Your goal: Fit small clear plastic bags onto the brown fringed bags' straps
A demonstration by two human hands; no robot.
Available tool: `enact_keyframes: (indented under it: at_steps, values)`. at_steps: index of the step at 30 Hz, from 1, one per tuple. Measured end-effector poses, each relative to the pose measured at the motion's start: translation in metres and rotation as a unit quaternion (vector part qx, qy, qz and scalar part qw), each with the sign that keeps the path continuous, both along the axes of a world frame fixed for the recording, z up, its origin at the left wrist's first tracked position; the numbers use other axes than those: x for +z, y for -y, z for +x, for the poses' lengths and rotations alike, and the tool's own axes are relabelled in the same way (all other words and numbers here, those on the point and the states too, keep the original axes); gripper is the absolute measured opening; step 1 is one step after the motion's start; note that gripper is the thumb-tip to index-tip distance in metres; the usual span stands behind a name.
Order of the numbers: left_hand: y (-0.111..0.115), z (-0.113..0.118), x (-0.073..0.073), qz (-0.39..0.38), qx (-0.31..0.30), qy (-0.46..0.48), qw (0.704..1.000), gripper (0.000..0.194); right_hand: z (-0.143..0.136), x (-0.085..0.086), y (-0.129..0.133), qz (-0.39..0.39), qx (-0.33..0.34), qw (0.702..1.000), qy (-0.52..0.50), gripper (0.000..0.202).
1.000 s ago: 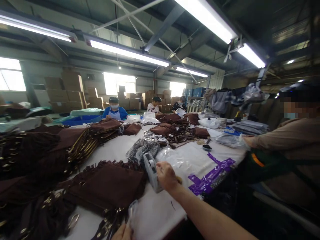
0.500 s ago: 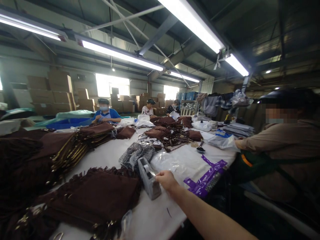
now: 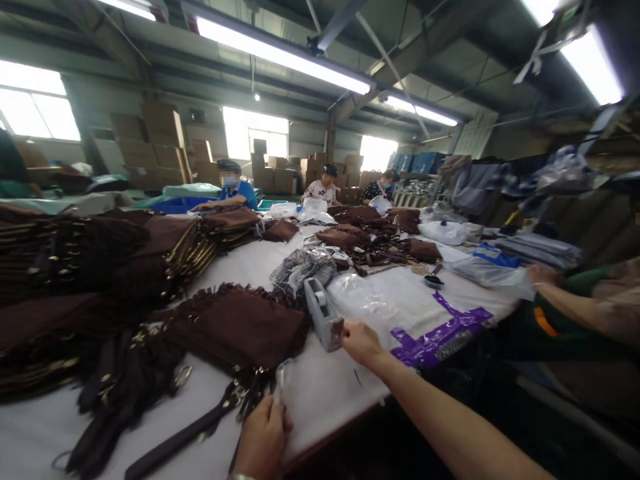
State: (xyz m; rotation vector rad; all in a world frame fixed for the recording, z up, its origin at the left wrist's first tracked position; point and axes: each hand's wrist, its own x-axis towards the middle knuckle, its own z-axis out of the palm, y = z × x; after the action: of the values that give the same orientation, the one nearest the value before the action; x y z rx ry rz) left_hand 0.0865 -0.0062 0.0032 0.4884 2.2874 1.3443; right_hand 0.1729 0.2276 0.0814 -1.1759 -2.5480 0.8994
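- White table (image 3: 325,400) fills the workshop foreground; cardboard boxes (image 3: 155,157) stand stacked behind, under tube lights (image 3: 285,55).
- Pale marks on the glossy purple plastic (image 3: 423,348) are too blurred to read.
- Grey, wedge-like tape dispenser (image 3: 325,325) sits on the table beside a matte brown fringed bag (image 3: 245,330).
- Right hand (image 3: 361,343): bent fingers at the dispenser's near end; cannot tell whether they grip tape.
- Left hand (image 3: 263,435) pinches clear plastic (image 3: 283,379).

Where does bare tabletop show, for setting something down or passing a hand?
White tabletop shows nearer than the tape dispenser, between left hand and right forearm, with a dark strand on it. Another patch separates the stacked brown bags from the patterned bundle. Crowded: the left side, heaped with bags, and far centre, with brown pieces.
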Motion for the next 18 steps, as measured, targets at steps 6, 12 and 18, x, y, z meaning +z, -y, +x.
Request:
enact_keyframes:
  at_steps: [6, 12, 18]
  values:
    - [0.003, 0.008, 0.009, -0.044, -0.031, -0.045, 0.997, 0.033, 0.004, -0.013, 0.063, -0.137, 0.231, 0.962, -0.049, 0.021]
    - [0.006, 0.013, 0.011, -0.087, -0.066, -0.164, 0.98, 0.027, -0.034, -0.014, 0.098, -0.172, 0.243, 0.955, -0.016, 0.02]
    - [0.012, 0.015, 0.005, -0.151, -0.092, -0.258, 0.95, 0.027, -0.051, -0.013, 0.1, -0.165, 0.225, 0.958, 0.064, 0.015]
